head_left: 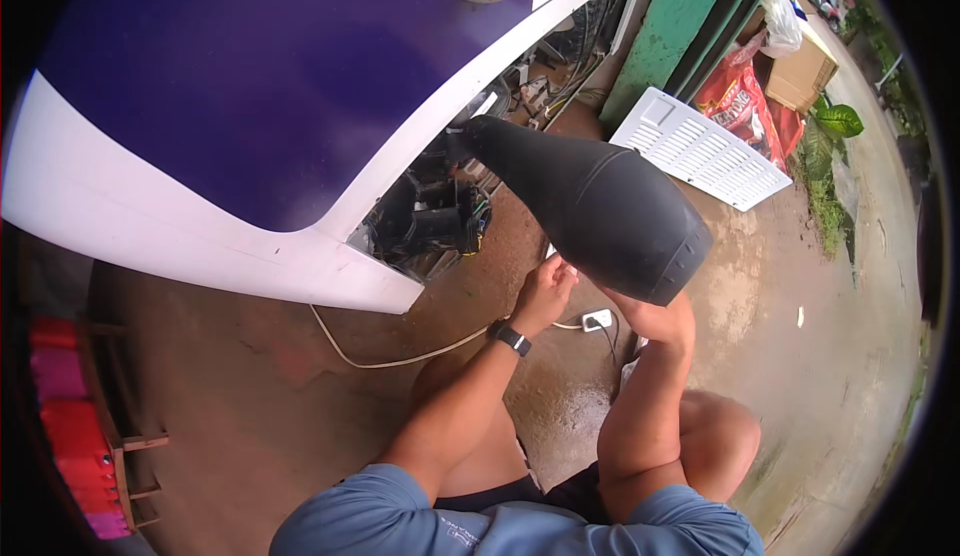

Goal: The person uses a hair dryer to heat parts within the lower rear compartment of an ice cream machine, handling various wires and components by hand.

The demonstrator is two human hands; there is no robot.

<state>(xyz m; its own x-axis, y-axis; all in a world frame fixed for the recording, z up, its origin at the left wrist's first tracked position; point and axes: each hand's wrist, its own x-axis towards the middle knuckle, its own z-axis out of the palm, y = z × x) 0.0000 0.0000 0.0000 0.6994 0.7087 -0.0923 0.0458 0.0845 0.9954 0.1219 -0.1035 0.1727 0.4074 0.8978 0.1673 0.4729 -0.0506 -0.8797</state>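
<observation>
- Blower (610, 211): black, mid-view, wide end toward person, narrow nozzle up-left at open bay of cabinet (250, 106). Nozzle tip is lost vs. dark parts (430, 216) — can't tell if it touches.
- R hand (650, 318): under blower's wide end; fingers mostly hidden behind it, so can't tell how they're closed, or on what.
- L hand (545, 291): fingertips bunched just by blower's lower edge, w/ small whitish bit near them, too small to ID. Can't tell if it grips anything.
- Watch (515, 340): dark strap, L wrist.
- Cabinet: purple & white, cut off at top; bay holds wires, tubes, black parts, partly covered by blower.
- Cord (400, 364): pale, on floor from under cabinet; runs behind L wrist, then to white socket (597, 320) btwn forearms.
- Grille (705, 146): white, slotted, R of blower, near green post (665, 46).
- Beyond grille: red sack (735, 106), carton (803, 71), leafy plant (838, 121).
- Far L: red/pink items (72, 436), dim at lens rim — kind unclear.
</observation>
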